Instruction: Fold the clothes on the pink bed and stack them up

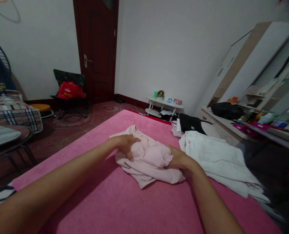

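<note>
A pale pink garment lies bunched on the pink bed cover in front of me. My left hand rests on the garment's left side, fingers curled down into the cloth. On its right side my right hand grips a fold of the same garment, fingers closed. Both arms reach out across the bed.
A white garment is spread to the right, a black one beyond it. A low white table stands by the far wall, a dresser with clutter at right. At left stand a chair with a red bag and a dark door.
</note>
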